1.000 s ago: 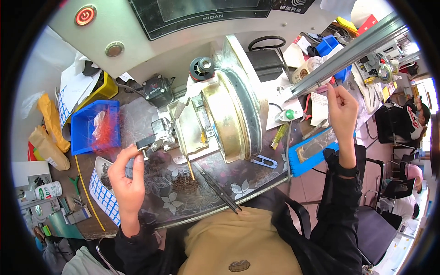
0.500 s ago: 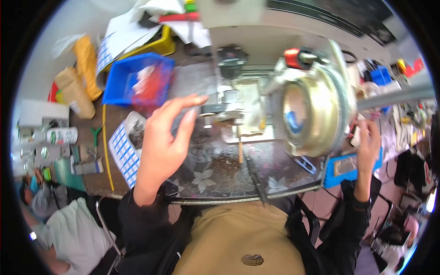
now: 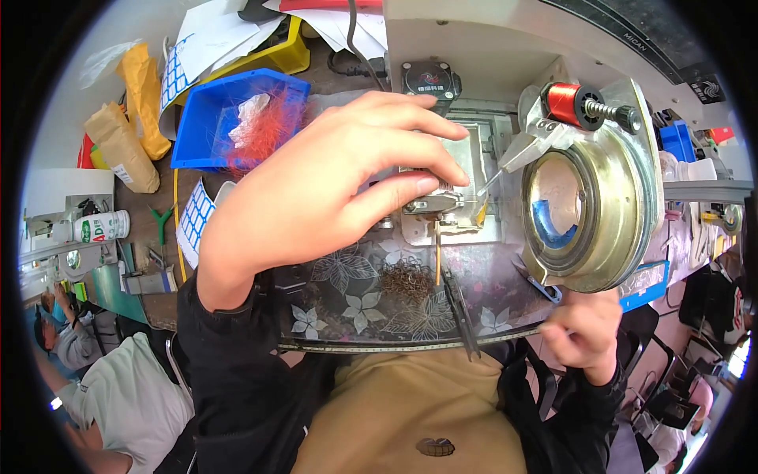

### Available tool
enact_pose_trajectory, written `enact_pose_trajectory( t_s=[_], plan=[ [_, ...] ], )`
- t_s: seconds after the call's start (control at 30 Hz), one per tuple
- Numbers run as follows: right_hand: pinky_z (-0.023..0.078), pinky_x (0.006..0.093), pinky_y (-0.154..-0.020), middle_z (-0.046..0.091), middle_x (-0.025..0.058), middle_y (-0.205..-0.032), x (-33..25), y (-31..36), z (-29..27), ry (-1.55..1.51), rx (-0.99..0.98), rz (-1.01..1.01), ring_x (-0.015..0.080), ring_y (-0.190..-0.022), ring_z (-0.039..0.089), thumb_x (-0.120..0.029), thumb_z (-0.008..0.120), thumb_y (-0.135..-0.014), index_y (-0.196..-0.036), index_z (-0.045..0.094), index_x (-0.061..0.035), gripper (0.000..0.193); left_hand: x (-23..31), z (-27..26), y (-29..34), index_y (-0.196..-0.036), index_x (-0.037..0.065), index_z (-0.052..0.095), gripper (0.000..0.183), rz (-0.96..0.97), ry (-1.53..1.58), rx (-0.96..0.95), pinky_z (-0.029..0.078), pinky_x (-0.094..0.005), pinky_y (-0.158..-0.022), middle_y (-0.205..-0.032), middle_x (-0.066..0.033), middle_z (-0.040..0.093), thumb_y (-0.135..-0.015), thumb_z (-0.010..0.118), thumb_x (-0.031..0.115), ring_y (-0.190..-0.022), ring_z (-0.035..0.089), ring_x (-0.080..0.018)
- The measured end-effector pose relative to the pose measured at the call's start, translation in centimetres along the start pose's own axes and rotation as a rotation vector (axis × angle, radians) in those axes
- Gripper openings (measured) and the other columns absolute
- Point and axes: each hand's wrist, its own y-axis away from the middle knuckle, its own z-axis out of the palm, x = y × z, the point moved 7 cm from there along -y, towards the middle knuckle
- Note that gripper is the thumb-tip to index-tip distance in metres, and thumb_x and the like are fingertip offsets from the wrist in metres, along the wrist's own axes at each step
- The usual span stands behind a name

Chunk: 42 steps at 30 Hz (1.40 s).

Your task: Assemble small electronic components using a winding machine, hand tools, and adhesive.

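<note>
My left hand (image 3: 339,170) reaches over a small metal clamp (image 3: 434,203) on the bench machine. Its fingers are stretched out and apart, with the thumb close to the clamp's top; the palm hides part of the machine. Below the brass ring (image 3: 612,229), near the table's front edge, my right hand (image 3: 584,328) has its fingers curled in; whether anything is inside them is hidden. A spool of red thread (image 3: 567,105) sits above the ring. A thin wooden stick (image 3: 438,253) points toward me from under the clamp.
Tweezers (image 3: 458,312) and blue-handled snips (image 3: 545,288) lie on the dark table beside a heap of small brown hooks (image 3: 407,280). A blue bin (image 3: 197,130) with red fibres stands at the back left. A blue tray (image 3: 647,284) lies right of the ring. People sit at the left.
My left hand has moved right, over the clamp. My right hand has come back from the right side of the ring toward the table's front edge, its fingers now curled.
</note>
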Motion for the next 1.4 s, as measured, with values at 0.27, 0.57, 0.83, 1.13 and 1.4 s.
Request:
enact_pose_trajectory(
  t_s=[0.27, 0.57, 0.83, 1.13, 1.4],
  plan=[
    [0.036, 0.0314, -0.049, 0.039, -0.0005, -0.061, -3.0, -2.5, 4.3, -0.129, -0.201, -0.131, 0.0160, -0.057, 0.048, -0.026, 0.081, -0.074, -0.069, 0.058, -0.0134, 0.027, 0.5, -0.9, -0.4, -0.093, 0.004, 0.069, 0.012, 0.066, 0.064, 0.072, 0.045, -0.0415, -0.098, -0.098, -0.0079, 0.068, -0.082, 0.065, 0.001, -0.105, 0.062, -0.0307],
    [0.041, 0.0266, -0.061, 0.051, 0.0021, -0.070, -1.3, -2.6, 6.9, -0.899, -0.177, 0.578, 0.0107, -0.062, 0.049, -0.016, 0.058, -0.098, -0.099, 0.064, -0.0054, 0.012, 6.5, 1.8, 1.9, -0.089, 0.013, 0.067, 0.019, 0.101, -0.309, 0.190, 0.035, -0.0314, -0.058, -0.069, 0.0025, 0.048, -0.070, 0.066, 0.012, -0.059, 0.051, -0.0161],
    [0.032, 0.0229, -0.052, 0.044, 0.0000, -0.066, -1.8, -4.1, 9.4, -1.340, 0.121, 0.555, 0.0062, -0.056, 0.037, -0.023, 0.042, -0.107, -0.091, 0.045, -0.0053, 0.024, 10.3, 6.8, 4.9, -0.092, 0.016, 0.064, 0.018, 0.181, -0.173, -0.070, 0.039, -0.0271, -0.064, -0.075, 0.0049, 0.046, -0.074, 0.064, 0.015, -0.066, 0.051, -0.0106],
    [0.023, 0.0202, -0.047, 0.038, -0.0072, -0.068, 0.1, -3.6, 11.4, -1.355, 0.124, 0.690, 0.0008, -0.054, 0.029, -0.023, 0.048, -0.106, -0.091, 0.047, -0.0083, 0.021, 8.1, 2.6, 4.9, -0.095, 0.014, 0.072, 0.020, -0.053, -0.166, 0.124, 0.043, -0.0355, -0.085, -0.079, 0.0034, 0.066, -0.076, 0.073, 0.011, -0.081, 0.064, -0.0154],
    [0.020, 0.0202, -0.042, 0.029, -0.0081, -0.061, 2.3, -5.7, 12.8, -1.448, 0.164, 0.849, 0.0021, -0.048, 0.025, -0.029, 0.047, -0.106, -0.093, 0.044, -0.0123, 0.022, 2.1, -1.8, 1.2, -0.094, 0.004, 0.068, 0.015, -0.053, -0.200, 0.328, 0.044, -0.0384, -0.083, -0.095, -0.0067, 0.070, -0.079, 0.069, 0.002, -0.090, 0.063, -0.0283]
  ],
)
